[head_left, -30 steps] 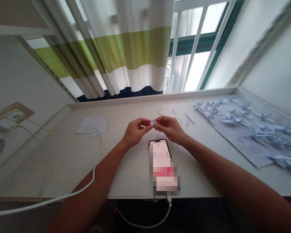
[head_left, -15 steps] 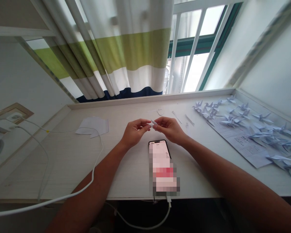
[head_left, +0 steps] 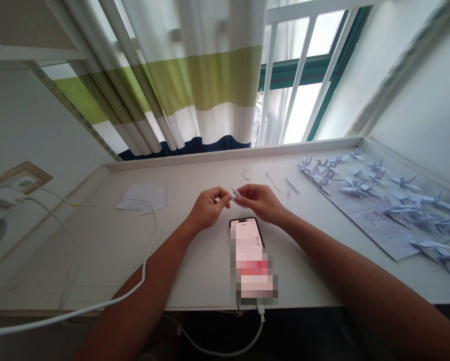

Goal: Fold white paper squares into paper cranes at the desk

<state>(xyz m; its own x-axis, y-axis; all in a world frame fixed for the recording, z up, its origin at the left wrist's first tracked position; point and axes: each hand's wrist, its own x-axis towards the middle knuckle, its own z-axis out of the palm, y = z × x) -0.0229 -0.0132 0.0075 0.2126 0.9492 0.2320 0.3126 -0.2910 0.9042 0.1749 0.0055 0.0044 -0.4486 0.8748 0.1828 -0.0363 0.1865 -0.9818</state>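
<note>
Above the phone, my left hand (head_left: pixel 209 208) and my right hand (head_left: pixel 260 203) meet, and the fingertips of both pinch a small folded piece of white paper (head_left: pixel 236 197). Much of that piece is hidden by my fingers. A smartphone (head_left: pixel 247 235) lies face up just below my hands, not touching them, with its screen pixelated. Its charging cable (head_left: pixel 261 316) runs off the desk's near edge.
Several pale blue origami cranes (head_left: pixel 375 183) rest on a printed sheet (head_left: pixel 368 220) at the right of the white desk (head_left: pixel 97 250). Paper strips (head_left: pixel 272 181) and a scrap (head_left: pixel 247 174) lie beyond my hands. A cut white paper sheet (head_left: pixel 144 196) and a white cable (head_left: pixel 150 204) lie left.
The folded paper has tilted between my fingertips, and both hands sit slightly lower. The whole view has shifted a little as my head moved.
</note>
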